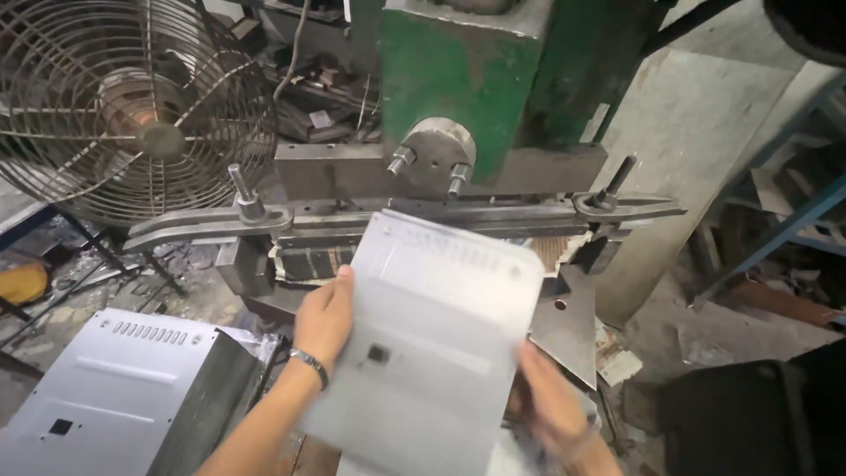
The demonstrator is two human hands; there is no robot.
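Observation:
A pale grey metal sheet (pixel 432 335) with a row of slots near its far edge and a small square hole is held tilted in front of the green press machine (pixel 458 79). My left hand (pixel 324 317) grips the sheet's left edge, thumb on top; a watch is on that wrist. My right hand (pixel 551 401), blurred, holds the sheet's lower right edge. The sheet's far edge reaches the press's die opening (pixel 313 263) under the long steel bar (pixel 441 216).
A stack of the same slotted sheets (pixel 115 388) lies at the lower left. A wire-guarded fan (pixel 132 106) stands at the upper left. A triangular metal plate (pixel 568 322) juts out right of the press. Blue frame and scrap sit at right.

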